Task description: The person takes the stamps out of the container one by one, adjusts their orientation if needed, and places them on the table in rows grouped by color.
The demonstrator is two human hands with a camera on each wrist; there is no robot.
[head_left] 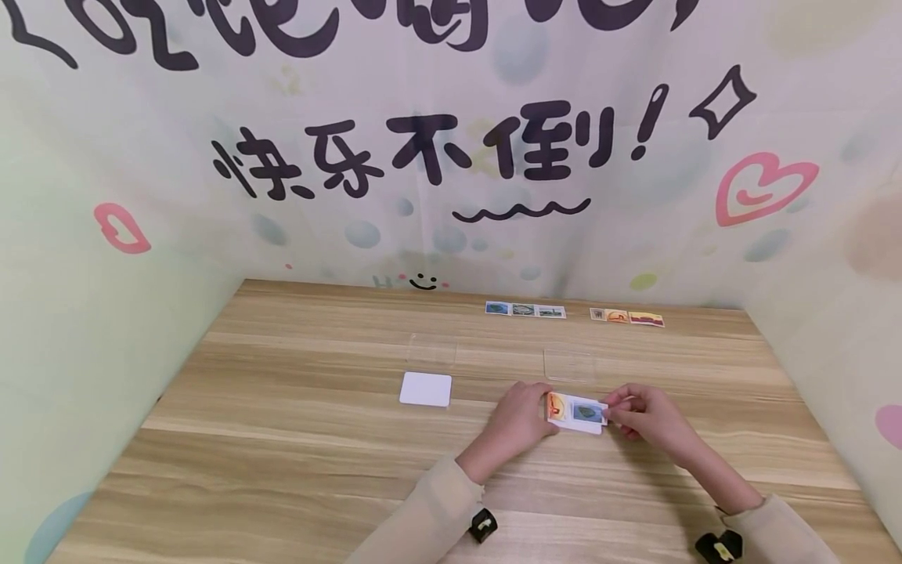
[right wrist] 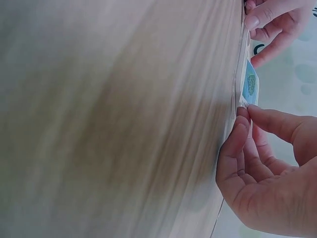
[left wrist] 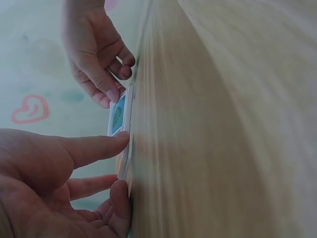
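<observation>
My left hand (head_left: 517, 415) holds a white card (head_left: 583, 428) by its left end, the thumb on the near edge and fingers on the far one. An orange stamp (head_left: 556, 406) lies on the card's left part, close beside those fingers. To its right is a blue stamp (head_left: 587, 413) with a green shape printed on it, partly past the card's right edge. Thumb and forefinger of my right hand (head_left: 648, 415) pinch the right edge of this blue stamp (right wrist: 251, 84). In the left wrist view, the card (left wrist: 128, 111) sits low over the wooden table.
A blank white card (head_left: 426, 389) lies to the left. Behind the cards are two clear plastic pieces, one at left (head_left: 431, 348) and another at right (head_left: 569, 365). Along the back stand two rows of stamps, a bluish row (head_left: 524, 310) and a warm-coloured row (head_left: 627, 316), near the wall.
</observation>
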